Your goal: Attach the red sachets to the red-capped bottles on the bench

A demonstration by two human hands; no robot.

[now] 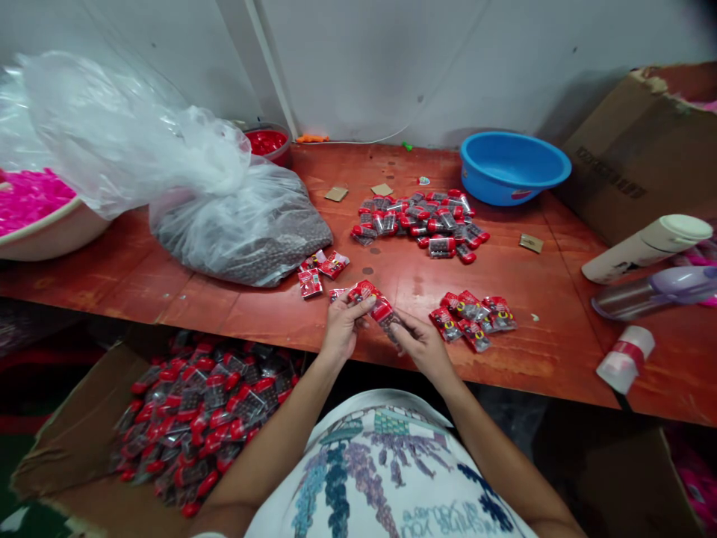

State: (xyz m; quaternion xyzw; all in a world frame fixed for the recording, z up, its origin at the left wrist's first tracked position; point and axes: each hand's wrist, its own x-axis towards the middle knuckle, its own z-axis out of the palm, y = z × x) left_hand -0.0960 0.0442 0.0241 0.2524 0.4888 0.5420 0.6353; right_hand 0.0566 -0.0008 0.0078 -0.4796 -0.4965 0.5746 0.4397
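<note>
Over the front edge of the table, my left hand (343, 326) pinches the upper left end of a red printed packet (370, 297). My right hand (421, 342) grips the packet's lower right end, where dark contents show through. Several small red packets (311, 283) lie just beyond my left hand, beside the bag. To the right of my right hand is a group of filled red packets (474, 317). Farther back sits a pile of small clear containers with red caps (426, 220), dark pieces inside.
A large plastic bag (240, 224) of dark beads stands left. A blue basin (514, 168), cardboard box (632, 149), white bottle (644, 249) and plastic roll (626, 359) are right. Below the table at left, a carton (72, 441) holds many red-capped containers.
</note>
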